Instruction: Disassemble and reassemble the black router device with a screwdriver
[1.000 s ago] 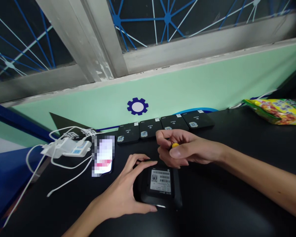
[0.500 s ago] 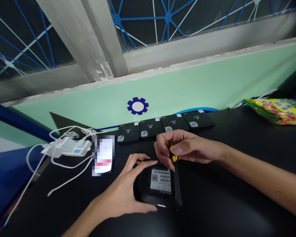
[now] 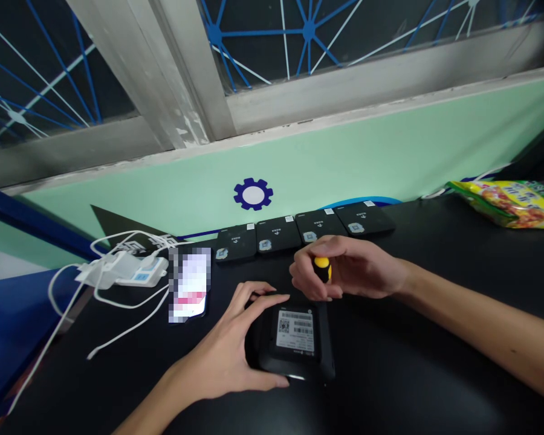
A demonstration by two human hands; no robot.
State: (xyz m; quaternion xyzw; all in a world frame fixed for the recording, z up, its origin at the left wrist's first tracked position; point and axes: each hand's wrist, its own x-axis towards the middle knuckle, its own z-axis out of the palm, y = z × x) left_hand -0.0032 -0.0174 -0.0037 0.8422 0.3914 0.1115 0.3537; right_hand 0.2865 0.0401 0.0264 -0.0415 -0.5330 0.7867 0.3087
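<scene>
My left hand (image 3: 229, 350) is wrapped around the left side of a flat black device (image 3: 294, 366), thumb along its near edge and fingers at its far edge. The device lies on the dark table with a white label (image 3: 295, 332) bearing a QR code and barcodes facing up. Just beyond its far right corner, my right hand (image 3: 344, 269) is closed around a screwdriver (image 3: 323, 269). Only the rounded yellow-and-black end of its handle shows; the shaft and tip are hidden by my fingers.
Several flat black boxes (image 3: 278, 235) stand in a row by the green wall. A lit phone (image 3: 191, 284) lies left of the device, beside a white power strip (image 3: 142, 272) with tangled cables. A yellow-green snack bag (image 3: 517, 202) rests at the far right.
My right hand has turned and lifted slightly, so its fingers now curl around the screwdriver handle with the end facing me. The left hand and the device have stayed put.
</scene>
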